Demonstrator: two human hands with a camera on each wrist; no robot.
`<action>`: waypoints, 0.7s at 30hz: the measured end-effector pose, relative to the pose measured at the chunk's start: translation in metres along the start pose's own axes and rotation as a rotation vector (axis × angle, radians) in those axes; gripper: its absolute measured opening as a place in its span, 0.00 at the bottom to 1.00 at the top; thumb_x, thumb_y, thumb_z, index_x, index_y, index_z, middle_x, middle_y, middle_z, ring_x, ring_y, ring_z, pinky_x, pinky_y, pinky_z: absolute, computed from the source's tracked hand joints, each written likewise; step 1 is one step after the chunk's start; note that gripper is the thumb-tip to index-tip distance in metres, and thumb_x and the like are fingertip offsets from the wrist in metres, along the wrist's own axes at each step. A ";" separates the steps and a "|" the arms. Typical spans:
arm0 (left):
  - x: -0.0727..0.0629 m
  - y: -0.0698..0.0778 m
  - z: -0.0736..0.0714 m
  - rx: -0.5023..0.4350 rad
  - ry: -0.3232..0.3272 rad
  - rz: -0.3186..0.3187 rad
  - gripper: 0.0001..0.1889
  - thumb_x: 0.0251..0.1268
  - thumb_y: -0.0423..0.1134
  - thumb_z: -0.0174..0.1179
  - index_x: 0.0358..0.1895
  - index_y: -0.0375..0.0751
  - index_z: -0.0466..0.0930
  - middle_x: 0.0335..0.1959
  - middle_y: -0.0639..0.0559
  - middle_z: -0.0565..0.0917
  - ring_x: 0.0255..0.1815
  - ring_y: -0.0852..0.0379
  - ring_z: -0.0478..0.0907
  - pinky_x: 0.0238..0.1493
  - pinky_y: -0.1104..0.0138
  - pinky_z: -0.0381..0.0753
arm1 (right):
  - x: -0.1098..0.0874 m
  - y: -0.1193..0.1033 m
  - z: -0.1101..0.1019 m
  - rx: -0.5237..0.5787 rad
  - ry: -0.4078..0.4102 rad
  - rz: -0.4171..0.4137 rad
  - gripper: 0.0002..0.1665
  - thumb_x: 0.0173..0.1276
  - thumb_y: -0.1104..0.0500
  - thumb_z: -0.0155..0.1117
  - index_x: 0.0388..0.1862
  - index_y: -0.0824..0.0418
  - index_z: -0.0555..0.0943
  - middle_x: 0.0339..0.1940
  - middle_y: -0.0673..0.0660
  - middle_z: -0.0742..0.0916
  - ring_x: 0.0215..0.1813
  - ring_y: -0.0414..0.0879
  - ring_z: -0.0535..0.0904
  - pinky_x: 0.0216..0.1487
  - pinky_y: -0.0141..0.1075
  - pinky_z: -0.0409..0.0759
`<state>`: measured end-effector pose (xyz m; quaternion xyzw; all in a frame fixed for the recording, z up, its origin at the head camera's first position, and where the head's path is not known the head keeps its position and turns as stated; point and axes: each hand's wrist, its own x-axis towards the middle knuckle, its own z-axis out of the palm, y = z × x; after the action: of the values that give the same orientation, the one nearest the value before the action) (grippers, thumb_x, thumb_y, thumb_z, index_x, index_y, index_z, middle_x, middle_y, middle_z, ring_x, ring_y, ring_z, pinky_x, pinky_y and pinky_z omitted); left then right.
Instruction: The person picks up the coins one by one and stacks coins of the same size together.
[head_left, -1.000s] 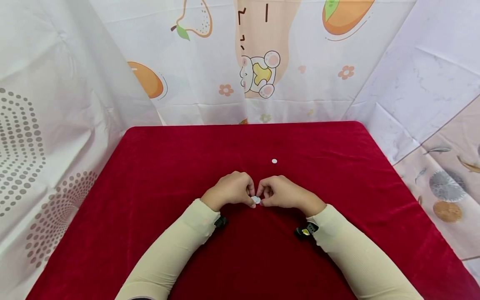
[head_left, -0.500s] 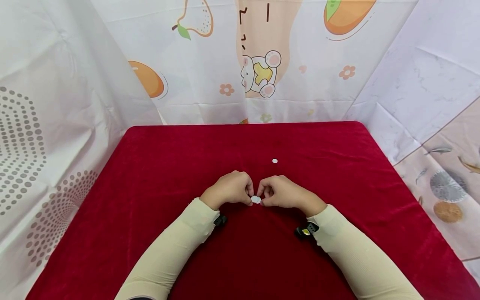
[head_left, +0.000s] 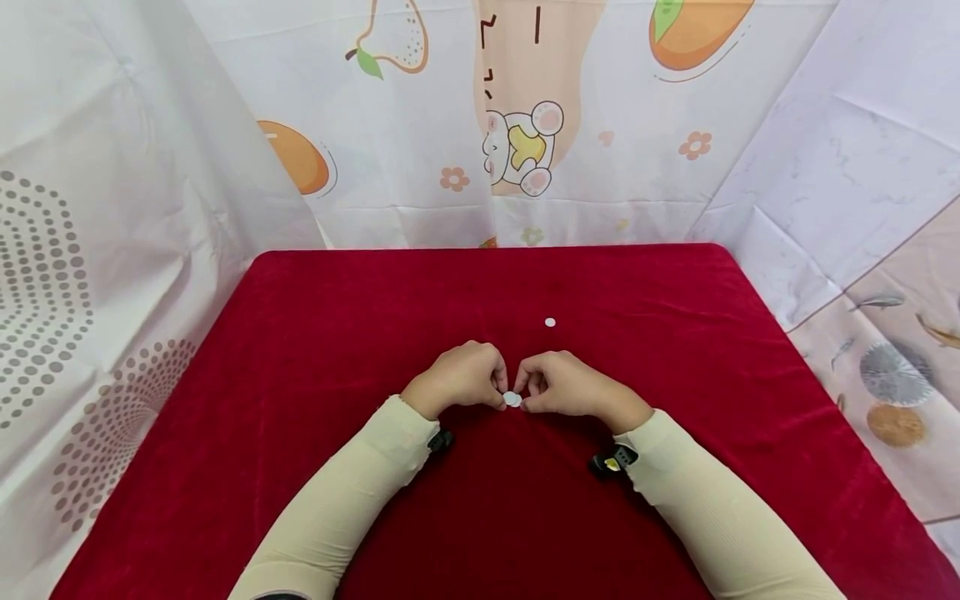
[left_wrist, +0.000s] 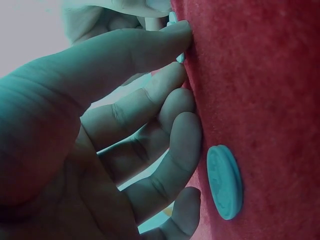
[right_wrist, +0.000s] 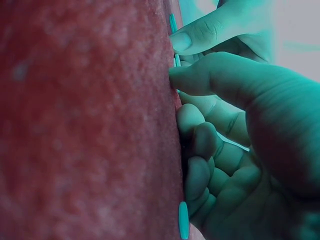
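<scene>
In the head view two small white discs overlap between the hands, low on the red cloth. My left hand pinches at their left edge with thumb and index finger. Opposite it, my right hand pinches the right edge, its other fingers curled. The left wrist view shows another round disc with a raised rim, lying on the cloth beside the left fingers. Edge-on in the right wrist view, a thin disc lies by the right hand's curled fingers. The fingertips partly hide the pinched discs there.
One loose white disc lies on the red-covered table, farther back and right of the hands. Patterned white curtains hang behind and along both sides of the table.
The left thumb and index finger have drawn slightly left, so more of the overlapping discs shows. The right hand stays in nearly the same place.
</scene>
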<state>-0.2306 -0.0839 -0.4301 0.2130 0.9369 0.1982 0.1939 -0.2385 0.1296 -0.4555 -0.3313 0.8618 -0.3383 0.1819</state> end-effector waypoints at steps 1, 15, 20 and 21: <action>0.000 0.000 0.000 0.000 0.000 0.000 0.09 0.53 0.42 0.80 0.24 0.56 0.86 0.23 0.64 0.85 0.28 0.62 0.80 0.31 0.66 0.79 | 0.000 0.000 0.000 0.000 0.000 0.000 0.12 0.59 0.65 0.72 0.37 0.49 0.87 0.21 0.46 0.84 0.25 0.39 0.77 0.29 0.31 0.76; -0.001 0.002 0.000 -0.009 0.010 0.002 0.09 0.53 0.42 0.80 0.24 0.56 0.87 0.23 0.64 0.84 0.28 0.62 0.80 0.31 0.66 0.79 | 0.000 0.005 0.002 -0.018 0.003 0.006 0.12 0.59 0.64 0.72 0.37 0.47 0.87 0.21 0.45 0.84 0.24 0.37 0.77 0.29 0.31 0.77; -0.001 0.002 0.000 -0.014 0.011 0.001 0.09 0.53 0.42 0.80 0.24 0.56 0.87 0.23 0.64 0.85 0.28 0.62 0.80 0.30 0.66 0.79 | 0.000 0.005 0.002 -0.019 0.007 0.001 0.11 0.59 0.64 0.72 0.37 0.47 0.87 0.21 0.44 0.84 0.24 0.37 0.77 0.30 0.31 0.77; -0.001 0.002 0.000 -0.015 0.011 0.001 0.09 0.52 0.42 0.80 0.24 0.56 0.87 0.23 0.64 0.85 0.28 0.62 0.80 0.30 0.66 0.79 | 0.000 0.005 0.002 -0.020 0.008 0.001 0.11 0.59 0.64 0.72 0.37 0.47 0.87 0.21 0.44 0.84 0.24 0.37 0.77 0.30 0.31 0.77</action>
<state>-0.2293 -0.0825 -0.4289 0.2108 0.9363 0.2065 0.1905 -0.2398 0.1314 -0.4608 -0.3315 0.8661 -0.3308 0.1751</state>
